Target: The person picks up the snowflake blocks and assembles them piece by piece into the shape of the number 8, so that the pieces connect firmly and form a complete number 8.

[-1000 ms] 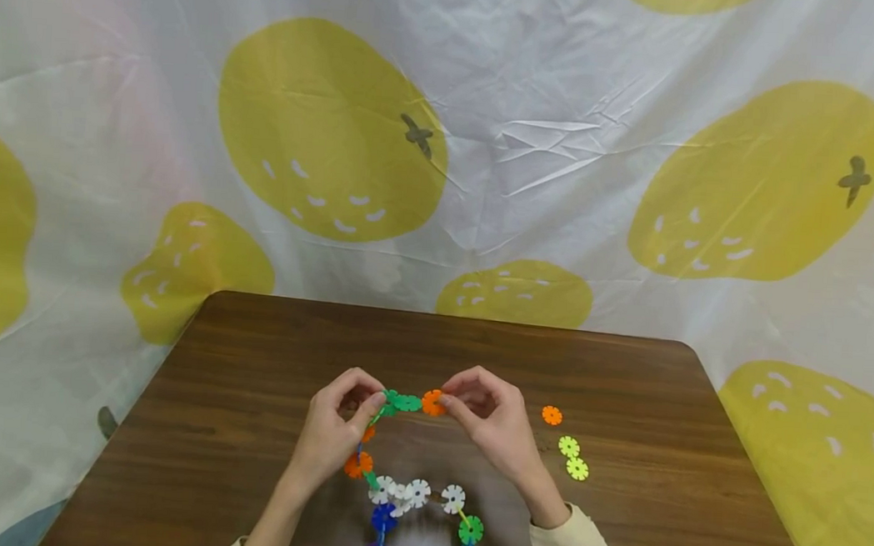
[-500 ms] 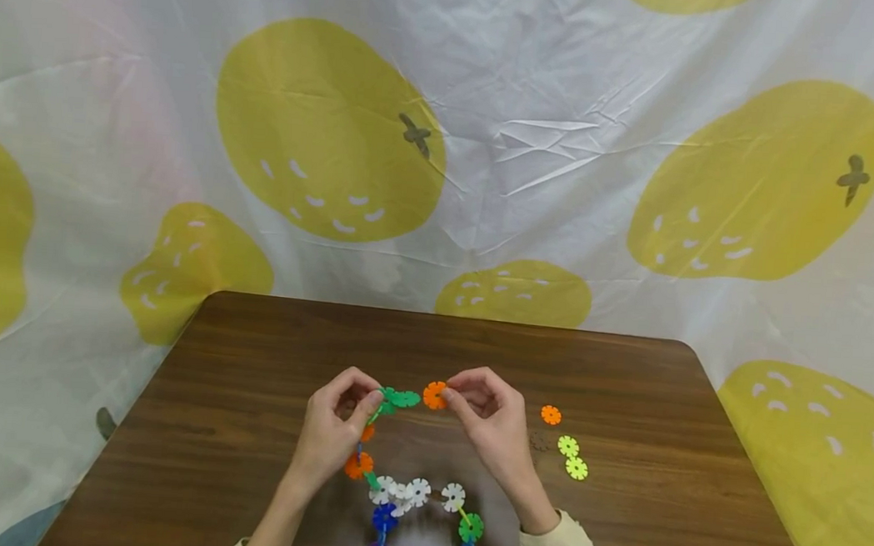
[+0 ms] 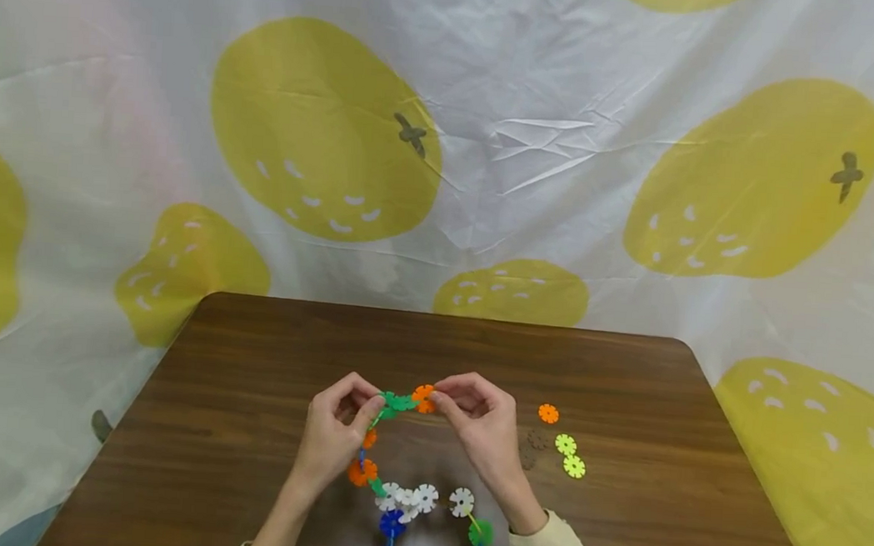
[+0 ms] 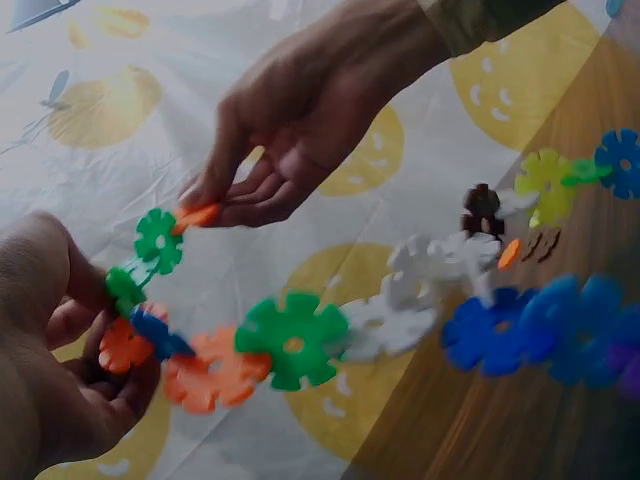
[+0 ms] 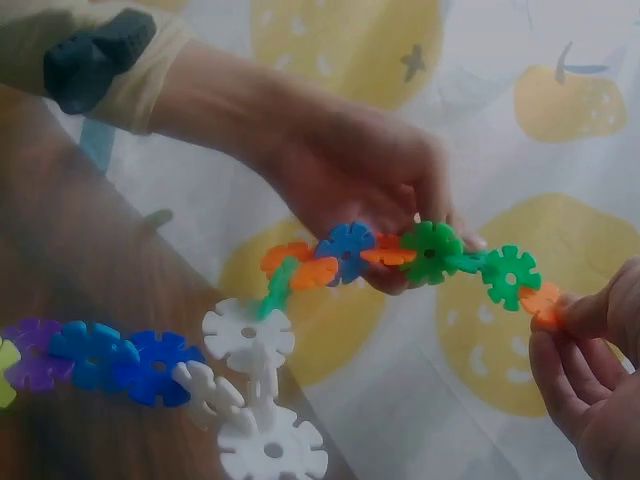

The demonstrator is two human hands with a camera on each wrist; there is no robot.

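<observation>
Slotted flower-shaped plastic discs are joined in a chain that bends through green, orange and white pieces. My left hand [image 3: 329, 433] pinches the chain at its green discs [image 3: 399, 403], near its upper end. Between thumb and fingertips, my right hand [image 3: 490, 435] grips an orange disc [image 3: 423, 398], whose edge meets the end green disc [image 5: 511, 279]. In the left wrist view that orange disc [image 4: 197, 215] shows nearly edge-on. Lower down, the chain runs through an orange disc [image 3: 362, 471] to white discs [image 3: 426, 498] and a blue disc [image 3: 392, 522].
Loose on the brown table [image 3: 250, 378], right of the right hand, lie an orange disc [image 3: 548, 413], two yellow-green discs [image 3: 565, 444] and dark brown discs [image 3: 537, 439] that blend with the wood. A patterned cloth [image 3: 517, 186] hangs behind the table's far edge.
The right hand first drew the orange disc slightly away from the green end, then moved it left until the two overlap. The left hand keeps its hold on the chain.
</observation>
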